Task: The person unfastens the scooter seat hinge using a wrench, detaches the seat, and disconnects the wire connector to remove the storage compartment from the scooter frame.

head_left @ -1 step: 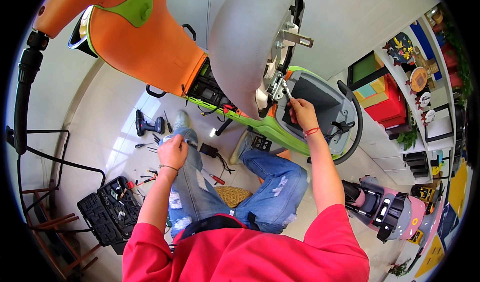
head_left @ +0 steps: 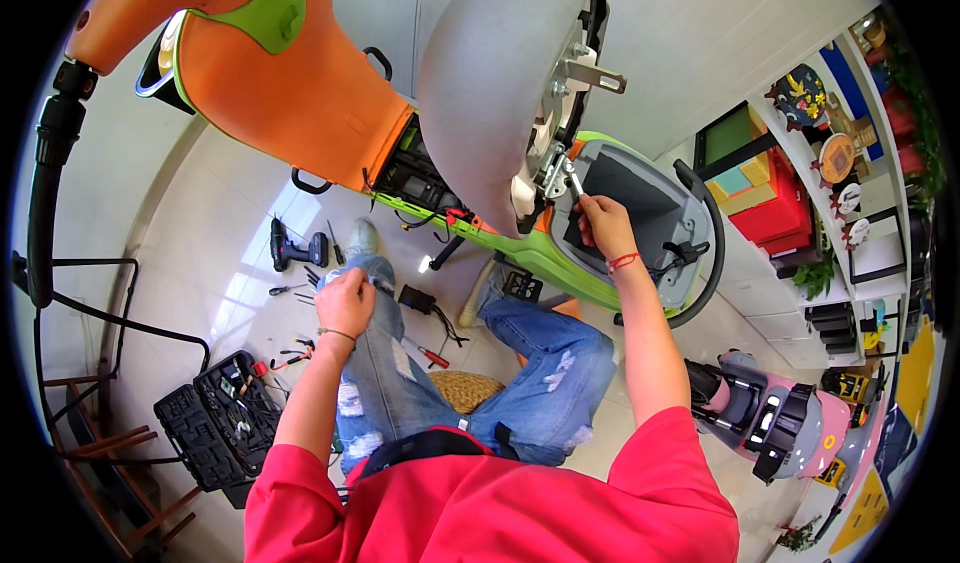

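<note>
My right hand (head_left: 605,227) is closed round the handle of a silver wrench (head_left: 574,181). The wrench's head meets a metal hinge bracket (head_left: 552,175) with bolts on the underside of a tipped-up grey seat (head_left: 480,93). Bent over my left knee, my left hand (head_left: 346,303) has its fingers curled; a small shiny piece shows beside them, too unclear to name. The seat belongs to an orange and green ride-on machine (head_left: 290,93), with an open battery bay (head_left: 415,168) below it.
On the floor to the left lie a cordless drill (head_left: 295,247), screwdrivers and an open black tool case (head_left: 235,403). A black box with wires (head_left: 418,299) and a red-handled screwdriver (head_left: 432,355) lie between my legs. A steering wheel (head_left: 715,248) curves at the right; a pink machine (head_left: 780,413) stands behind.
</note>
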{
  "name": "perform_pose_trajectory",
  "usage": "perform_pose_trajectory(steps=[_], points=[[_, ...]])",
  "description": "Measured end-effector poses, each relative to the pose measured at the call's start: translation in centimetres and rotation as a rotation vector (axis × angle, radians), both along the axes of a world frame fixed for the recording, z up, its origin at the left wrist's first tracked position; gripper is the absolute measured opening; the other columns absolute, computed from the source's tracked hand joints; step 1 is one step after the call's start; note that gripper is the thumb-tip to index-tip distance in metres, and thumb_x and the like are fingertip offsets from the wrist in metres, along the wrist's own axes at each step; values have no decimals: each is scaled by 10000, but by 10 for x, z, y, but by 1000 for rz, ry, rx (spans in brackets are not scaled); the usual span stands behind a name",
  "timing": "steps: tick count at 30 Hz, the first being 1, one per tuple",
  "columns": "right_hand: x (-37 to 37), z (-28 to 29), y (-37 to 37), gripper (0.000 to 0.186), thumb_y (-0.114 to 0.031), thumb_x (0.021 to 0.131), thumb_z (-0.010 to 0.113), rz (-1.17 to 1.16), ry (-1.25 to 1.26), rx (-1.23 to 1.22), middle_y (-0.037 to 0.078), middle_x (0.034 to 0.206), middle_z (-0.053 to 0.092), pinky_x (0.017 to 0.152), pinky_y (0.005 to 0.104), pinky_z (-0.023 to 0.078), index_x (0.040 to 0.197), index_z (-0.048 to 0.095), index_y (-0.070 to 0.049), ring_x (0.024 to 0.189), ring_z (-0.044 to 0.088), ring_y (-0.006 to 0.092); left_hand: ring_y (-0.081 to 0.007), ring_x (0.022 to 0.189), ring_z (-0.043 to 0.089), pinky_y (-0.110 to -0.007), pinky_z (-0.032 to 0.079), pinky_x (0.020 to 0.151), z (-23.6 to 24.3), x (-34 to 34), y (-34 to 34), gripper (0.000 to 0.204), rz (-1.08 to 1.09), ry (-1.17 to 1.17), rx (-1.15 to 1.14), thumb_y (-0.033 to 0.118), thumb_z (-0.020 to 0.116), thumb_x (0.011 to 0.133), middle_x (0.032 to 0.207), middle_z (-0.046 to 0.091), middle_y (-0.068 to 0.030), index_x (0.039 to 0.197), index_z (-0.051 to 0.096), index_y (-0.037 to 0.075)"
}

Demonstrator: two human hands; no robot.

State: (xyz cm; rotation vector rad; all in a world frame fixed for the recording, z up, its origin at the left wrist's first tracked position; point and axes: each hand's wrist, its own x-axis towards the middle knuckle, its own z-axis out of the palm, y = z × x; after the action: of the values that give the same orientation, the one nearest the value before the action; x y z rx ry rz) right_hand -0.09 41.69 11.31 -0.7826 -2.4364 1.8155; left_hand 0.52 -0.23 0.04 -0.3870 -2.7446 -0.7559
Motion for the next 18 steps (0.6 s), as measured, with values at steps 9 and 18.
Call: perform_pose_trajectory(steps=[9, 18], points=[[-5, 8, 12, 290, -259, 965, 558, 64, -53, 113, 45, 607, 587, 455, 280, 405, 880, 656, 0, 467, 526, 122, -311, 623, 624, -424, 479, 560, 0, -3, 2, 43, -8, 6, 8, 142, 610, 788, 702, 642, -94, 770, 610, 102], [-14, 25, 29, 281, -279, 907, 666, 339, 77, 655, 195, 668, 596, 574, 379, 456, 969, 673, -6, 590, 596, 311, -319, 623, 616, -426, 474, 562, 3, -1, -1, 39, -7, -8, 48, 122, 611, 784, 690, 627, -106, 763, 599, 92]])
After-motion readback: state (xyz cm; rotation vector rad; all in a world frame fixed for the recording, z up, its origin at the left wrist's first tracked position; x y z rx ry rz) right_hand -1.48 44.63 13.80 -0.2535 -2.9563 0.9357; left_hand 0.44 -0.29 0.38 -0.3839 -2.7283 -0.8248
